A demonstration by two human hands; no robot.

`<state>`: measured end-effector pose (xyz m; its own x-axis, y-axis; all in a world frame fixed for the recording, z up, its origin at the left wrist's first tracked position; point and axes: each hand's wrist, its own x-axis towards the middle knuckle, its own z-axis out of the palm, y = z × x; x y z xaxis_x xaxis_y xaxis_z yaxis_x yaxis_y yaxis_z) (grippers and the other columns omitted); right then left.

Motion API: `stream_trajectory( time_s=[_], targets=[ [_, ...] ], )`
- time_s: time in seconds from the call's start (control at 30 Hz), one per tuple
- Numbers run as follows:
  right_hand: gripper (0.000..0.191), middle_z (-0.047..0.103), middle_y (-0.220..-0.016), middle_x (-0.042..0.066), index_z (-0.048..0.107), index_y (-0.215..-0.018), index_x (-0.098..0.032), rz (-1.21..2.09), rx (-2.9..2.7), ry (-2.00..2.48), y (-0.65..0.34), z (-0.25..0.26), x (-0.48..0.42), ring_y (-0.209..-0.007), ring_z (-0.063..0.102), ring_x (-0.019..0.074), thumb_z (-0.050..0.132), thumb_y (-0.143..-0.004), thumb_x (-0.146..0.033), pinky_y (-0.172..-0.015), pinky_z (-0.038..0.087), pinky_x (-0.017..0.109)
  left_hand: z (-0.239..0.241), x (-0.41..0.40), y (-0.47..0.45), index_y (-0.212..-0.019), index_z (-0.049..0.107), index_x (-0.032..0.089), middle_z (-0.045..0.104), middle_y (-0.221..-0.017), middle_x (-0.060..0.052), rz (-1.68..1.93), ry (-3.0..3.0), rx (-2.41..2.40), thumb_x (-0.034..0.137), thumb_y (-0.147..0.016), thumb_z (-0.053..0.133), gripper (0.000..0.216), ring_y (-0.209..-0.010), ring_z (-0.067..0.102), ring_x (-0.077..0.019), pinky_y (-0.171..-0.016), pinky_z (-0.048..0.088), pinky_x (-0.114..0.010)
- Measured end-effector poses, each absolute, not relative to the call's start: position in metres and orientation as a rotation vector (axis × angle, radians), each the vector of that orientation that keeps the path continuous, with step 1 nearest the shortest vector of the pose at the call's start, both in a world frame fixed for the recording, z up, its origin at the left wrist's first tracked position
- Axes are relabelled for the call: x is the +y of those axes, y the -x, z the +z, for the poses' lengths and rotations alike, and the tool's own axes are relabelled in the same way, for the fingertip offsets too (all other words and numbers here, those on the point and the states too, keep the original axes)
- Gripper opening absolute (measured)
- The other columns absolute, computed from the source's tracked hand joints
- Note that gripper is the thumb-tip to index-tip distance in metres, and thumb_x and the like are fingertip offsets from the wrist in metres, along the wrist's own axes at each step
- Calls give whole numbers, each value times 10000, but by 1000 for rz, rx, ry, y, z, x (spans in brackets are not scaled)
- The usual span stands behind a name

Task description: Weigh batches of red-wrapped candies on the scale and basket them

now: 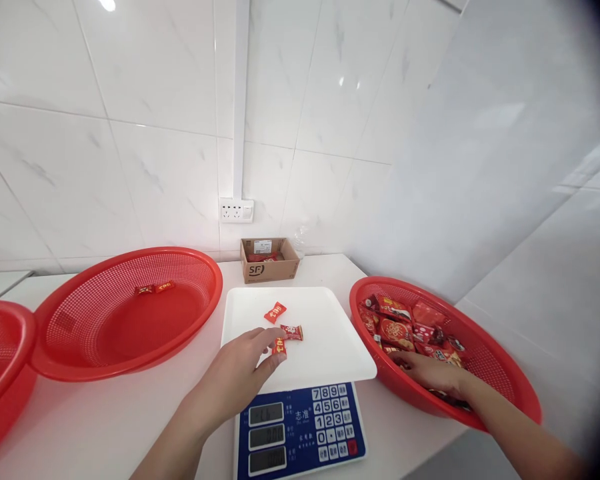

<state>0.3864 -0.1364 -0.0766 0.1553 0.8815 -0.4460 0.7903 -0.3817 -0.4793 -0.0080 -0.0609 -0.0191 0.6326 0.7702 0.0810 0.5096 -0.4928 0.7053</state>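
Three small wrapped sweets lie on the white tray of the scale: an upper red sweet on its own, a darker red sweet just below and right of it, and a lower red sweet next to that one. The left hand is over the tray, thumb and fingertips curved about the lower red sweet; whether they pinch it or merely rest against it, cannot tell. The right hand is inside the right basket, among assorted red packets; its fingertips are hidden, so its grip cannot be determined. Distribution: the right basket carries by far the largest share; the middle-left basket contains a dark sweet and a bright red sweet, side by side near its back wall; a few red packages sit in the cardboard box behind the tray. Progress, by judgement: handling looks to be at an early stage, with only a few pieces out on the tray and most of the assortment yet to be dealt with. Scale displays too faint to read reliably; no weight recorded.
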Motion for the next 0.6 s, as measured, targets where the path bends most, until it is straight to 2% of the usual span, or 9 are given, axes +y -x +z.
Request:
stream_trajectory(
  time_s=[0.1,0.23,0.43,0.6],
  targets=[
    [380,704,-1023,50,675,-1055,-252,1118,-1641,2267,-384,-74,-137,-976,624,310,545,-706,-326,-848,479,435,-18,-61,8,-1174,529,325,623,-1128,-16,516,-2196,986,371,-907,387,306,-1006,584,-211,-795,458,-313],
    [385,690,-1072,44,703,-1030,-246,1166,-1807,2127,-379,-69,-137,-1049,588,329,532,-689,-304,-920,438,448,-20,-62,7,-1178,532,316,626,-1128,-25,517,-2201,990,376,-905,392,313,-1001,586,-218,-801,457,-325],
    [414,553,-1297,22,690,-1082,-252,924,-1795,2250,-377,-65,-140,-1250,411,356,537,-704,-325,-1056,283,467,-20,-63,7,-1196,531,328,621,-1157,-18,525,-2185,971,383,-898,397,331,-1018,588,-217,-824,456,-321],
    [383,647,-1166,-8,674,-1102,-302,1174,-1759,2149,-368,-54,-141,-1112,559,315,488,-768,-287,-979,394,456,-20,-61,8,-1186,540,325,623,-1154,-25,519,-2175,986,394,-896,396,331,-1019,589,-230,-818,462,-334]
  ],
)
